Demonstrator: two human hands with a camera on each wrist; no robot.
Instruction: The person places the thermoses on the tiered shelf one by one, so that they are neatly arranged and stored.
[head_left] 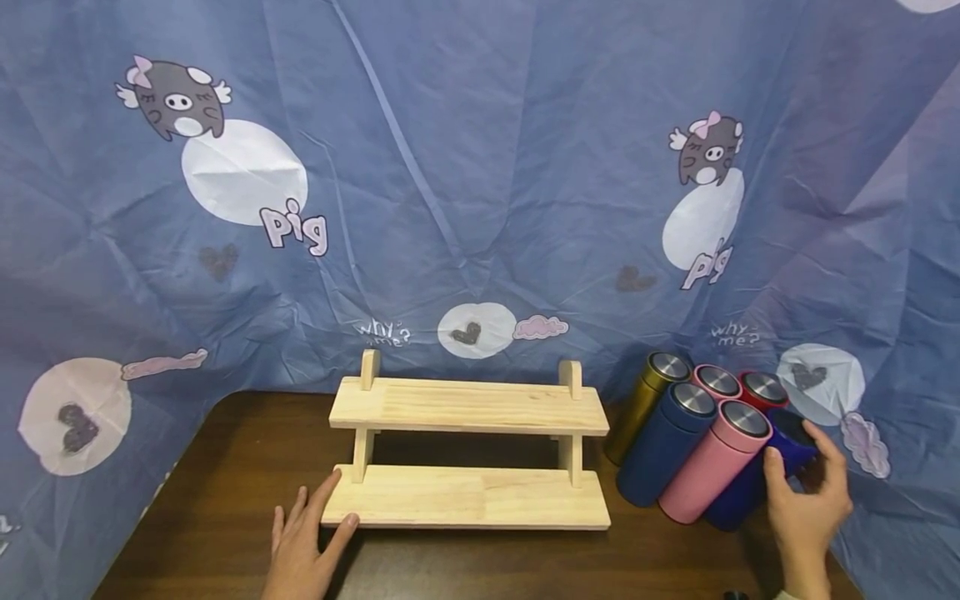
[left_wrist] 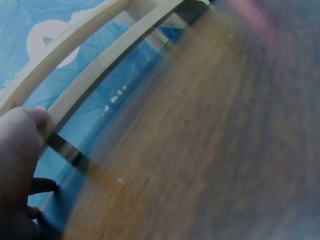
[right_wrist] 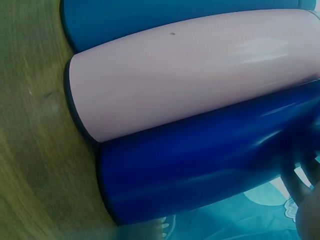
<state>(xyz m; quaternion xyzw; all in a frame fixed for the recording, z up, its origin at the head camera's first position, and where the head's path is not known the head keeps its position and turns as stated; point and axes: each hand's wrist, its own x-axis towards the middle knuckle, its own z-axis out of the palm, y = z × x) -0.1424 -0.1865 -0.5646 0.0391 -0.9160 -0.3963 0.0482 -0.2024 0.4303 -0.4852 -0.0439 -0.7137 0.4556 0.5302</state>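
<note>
The royal-blue vacuum flask stands at four o'clock in the head view, the right hand curled round its top; it is probably rigid, fairly heavy and slick, best held round the upper body. The right wrist view reveals its dark base rim; only the head view shows the lid. Toward nine o'clock, the left hand, thumb and fingers spread, touches the two-tier wooden rack.

On blue cloth: "pig" printed twice; lower down, "why me?" twice.
</note>
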